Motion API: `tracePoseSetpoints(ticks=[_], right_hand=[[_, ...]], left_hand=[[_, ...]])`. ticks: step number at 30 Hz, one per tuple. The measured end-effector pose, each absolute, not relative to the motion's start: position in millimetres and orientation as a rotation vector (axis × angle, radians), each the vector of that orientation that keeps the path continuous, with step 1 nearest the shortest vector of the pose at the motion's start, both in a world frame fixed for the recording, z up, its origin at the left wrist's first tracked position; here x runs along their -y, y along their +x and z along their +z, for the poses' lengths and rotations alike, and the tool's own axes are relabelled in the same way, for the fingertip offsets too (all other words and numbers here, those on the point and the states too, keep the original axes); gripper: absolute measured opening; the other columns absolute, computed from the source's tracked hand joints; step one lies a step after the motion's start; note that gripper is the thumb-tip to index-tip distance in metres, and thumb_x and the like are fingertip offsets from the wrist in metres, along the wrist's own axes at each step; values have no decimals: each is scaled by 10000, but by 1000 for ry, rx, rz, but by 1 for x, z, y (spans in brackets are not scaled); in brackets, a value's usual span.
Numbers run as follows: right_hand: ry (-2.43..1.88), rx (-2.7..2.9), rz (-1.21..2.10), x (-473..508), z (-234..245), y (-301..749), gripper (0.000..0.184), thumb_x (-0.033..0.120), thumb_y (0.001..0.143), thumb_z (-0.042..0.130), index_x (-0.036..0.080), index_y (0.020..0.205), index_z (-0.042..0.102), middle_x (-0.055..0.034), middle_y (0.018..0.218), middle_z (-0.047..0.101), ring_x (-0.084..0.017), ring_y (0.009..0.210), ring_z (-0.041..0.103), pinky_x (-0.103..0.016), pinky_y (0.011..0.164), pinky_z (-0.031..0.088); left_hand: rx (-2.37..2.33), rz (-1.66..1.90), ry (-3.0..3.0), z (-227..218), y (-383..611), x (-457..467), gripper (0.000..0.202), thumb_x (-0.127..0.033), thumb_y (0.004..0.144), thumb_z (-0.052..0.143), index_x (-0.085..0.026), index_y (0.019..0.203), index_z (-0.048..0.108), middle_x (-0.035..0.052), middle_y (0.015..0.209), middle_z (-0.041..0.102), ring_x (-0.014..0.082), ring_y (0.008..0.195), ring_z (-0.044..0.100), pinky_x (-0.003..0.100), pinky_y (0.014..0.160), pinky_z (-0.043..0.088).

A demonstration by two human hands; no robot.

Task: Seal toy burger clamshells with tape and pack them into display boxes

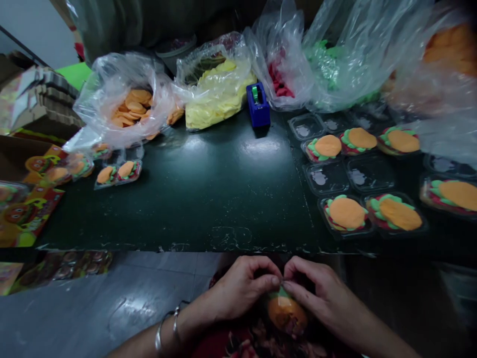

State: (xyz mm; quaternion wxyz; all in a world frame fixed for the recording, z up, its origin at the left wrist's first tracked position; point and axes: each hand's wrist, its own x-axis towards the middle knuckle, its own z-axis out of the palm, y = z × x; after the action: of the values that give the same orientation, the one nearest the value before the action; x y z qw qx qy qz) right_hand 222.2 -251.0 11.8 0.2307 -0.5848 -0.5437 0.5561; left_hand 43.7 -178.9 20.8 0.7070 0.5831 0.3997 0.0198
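While folded cardboard is stacked at the far left, printed cards are set in front of it, near the table edge. Beside them, two small burgers are seated in clear trays, and behind these an open plastic bag is filled with orange discs. Next, yellow pieces are held in another bag. Below the table edge, the left hand is bent inward, its thumb and forefinger pinched together at the top of a clear-wrapped burger, which is held low between both hands. Behind, a blue tape dispenser is placed beside a bag of red pieces. By the right hand, the same top is gripped, thumb and forefinger closed. Farther right, green pieces are bagged, and orange-topped burgers are laid out in open trays whose clear lids are folded back.
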Motion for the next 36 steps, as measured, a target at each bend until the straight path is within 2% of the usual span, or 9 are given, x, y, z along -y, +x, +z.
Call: tracePoseSetpoints(ticks=[7,14,18,23,30,36], right_hand=[[-1596,1423,1653,265,12,233,198,362,918,469,213,794,509,17,752,561,-154,702,515,-257,627,394],[-1660,1601,1481,278,12,232,166,268,944,395,213,844,516,-13,834,590,-172,775,554,-299,709,405],[-1621,1588,1503,282,7,230,169,266,949,389,214,836,503,-8,828,579,-165,771,546,-291,709,406],[-1553,1486,1593,275,5,233,207,338,939,429,212,784,481,5,775,559,-159,730,509,-270,662,392],[-1526,1335,1601,278,3,242,269,420,925,436,205,773,488,16,744,514,-153,703,462,-257,625,378],[-1590,1311,1522,291,2,248,253,410,931,428,207,792,489,13,756,520,-159,721,489,-259,647,387]], left_hand=[[-889,24,1177,21,49,189,160,-249,771,616,-132,848,695,-5,774,597,120,724,483,229,691,377],[-920,35,1300,16,57,199,142,-249,784,580,-135,815,659,4,788,604,133,745,490,243,702,386],[-947,2,1218,16,57,200,143,-274,757,596,-139,770,642,-14,722,567,123,696,450,237,667,366],[-913,-55,1001,16,57,190,215,-330,699,683,-128,765,656,-33,655,527,106,634,414,231,627,337],[-880,62,1178,17,58,194,170,-276,763,656,-140,856,695,7,802,615,135,744,511,246,706,389],[-785,60,1518,15,70,198,121,-200,831,568,-171,851,684,8,852,602,144,823,536,245,773,396]])
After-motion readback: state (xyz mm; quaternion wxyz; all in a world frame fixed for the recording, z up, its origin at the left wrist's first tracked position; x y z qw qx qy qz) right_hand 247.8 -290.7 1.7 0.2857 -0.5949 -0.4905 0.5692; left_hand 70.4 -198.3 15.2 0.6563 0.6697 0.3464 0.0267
